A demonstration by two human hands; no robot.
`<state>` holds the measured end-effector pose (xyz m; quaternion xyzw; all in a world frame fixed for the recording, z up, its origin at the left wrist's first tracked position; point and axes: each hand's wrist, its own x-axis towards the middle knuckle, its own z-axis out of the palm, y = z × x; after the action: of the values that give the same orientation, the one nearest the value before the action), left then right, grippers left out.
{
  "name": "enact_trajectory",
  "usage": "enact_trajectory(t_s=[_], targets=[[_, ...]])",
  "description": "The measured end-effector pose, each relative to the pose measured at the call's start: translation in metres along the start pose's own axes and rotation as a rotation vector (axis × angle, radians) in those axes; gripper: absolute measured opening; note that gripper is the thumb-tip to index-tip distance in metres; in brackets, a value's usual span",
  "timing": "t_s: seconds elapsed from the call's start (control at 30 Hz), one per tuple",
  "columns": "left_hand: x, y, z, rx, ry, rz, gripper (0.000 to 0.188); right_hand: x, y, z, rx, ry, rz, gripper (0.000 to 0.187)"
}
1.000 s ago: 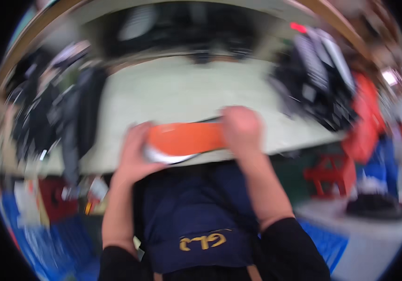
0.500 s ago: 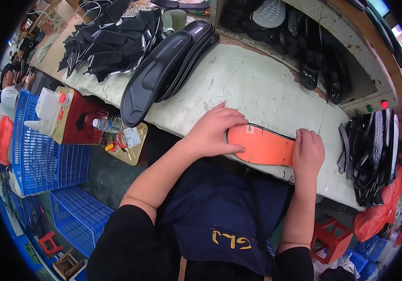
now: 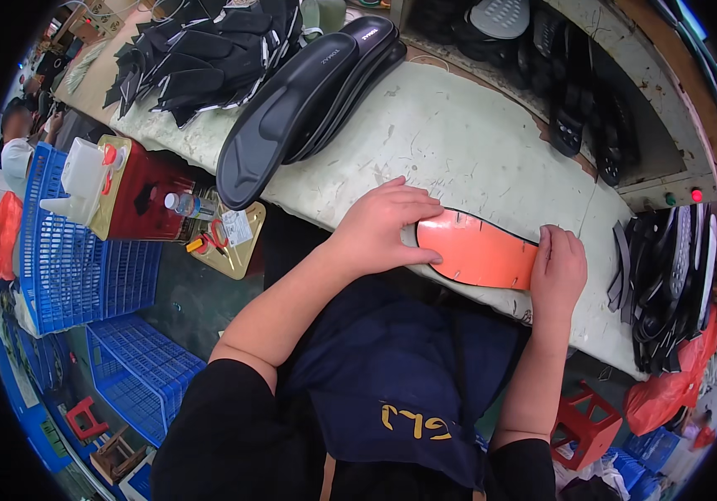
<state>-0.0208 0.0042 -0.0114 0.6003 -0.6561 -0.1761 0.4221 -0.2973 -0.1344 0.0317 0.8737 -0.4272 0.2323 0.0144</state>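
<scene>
We hold the orange insole (image 3: 479,250) by its ends, left hand (image 3: 387,230) cupping, right hand (image 3: 559,271) pinching; black insoles (image 3: 287,117) lie untouched.

We look over a long, scuffed, pale-topped worktable (image 3: 450,134), an open, pale-framed cabinet (image 3: 667,108) behind it bearing a small glowing red lamp (image 3: 696,195), and a dark green floor (image 3: 208,296) with a red plastic stool (image 3: 565,415) at right.
</scene>
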Motion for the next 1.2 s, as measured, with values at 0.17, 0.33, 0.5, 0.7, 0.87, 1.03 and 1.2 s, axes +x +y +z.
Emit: enact_trajectory(t_s=[0.17, 0.33, 0.5, 0.7, 0.87, 1.03, 1.2], targets=[[0.001, 0.0, 0.002, 0.009, 0.007, 0.006, 0.057, 0.001, 0.007, -0.004, 0.037, 0.045, -0.043, 0.012], [0.003, -0.001, 0.0, 0.027, -0.01, 0.024, 0.059, 0.008, -0.007, -0.017, 0.538, 0.085, 0.064, 0.018], [0.006, 0.003, -0.003, 0.036, -0.037, 0.014, 0.059, 0.022, -0.055, -0.008, 0.779, -0.22, 0.092, 0.028], [0.006, 0.003, 0.001, 0.044, -0.019, 0.012, 0.059, 0.032, -0.065, 0.032, 1.128, -0.364, 0.446, 0.04], [0.004, 0.0, -0.001, 0.043, -0.023, 0.013, 0.059, 0.03, -0.071, 0.035, 1.037, -0.349, 0.375, 0.042], [0.005, 0.003, -0.002, 0.043, -0.014, 0.022, 0.058, 0.037, -0.075, 0.031, 0.832, -0.381, 0.245, 0.039], [0.006, 0.003, -0.002, 0.025, -0.021, 0.023, 0.057, 0.045, -0.081, 0.037, 0.551, -0.264, 0.068, 0.033]])
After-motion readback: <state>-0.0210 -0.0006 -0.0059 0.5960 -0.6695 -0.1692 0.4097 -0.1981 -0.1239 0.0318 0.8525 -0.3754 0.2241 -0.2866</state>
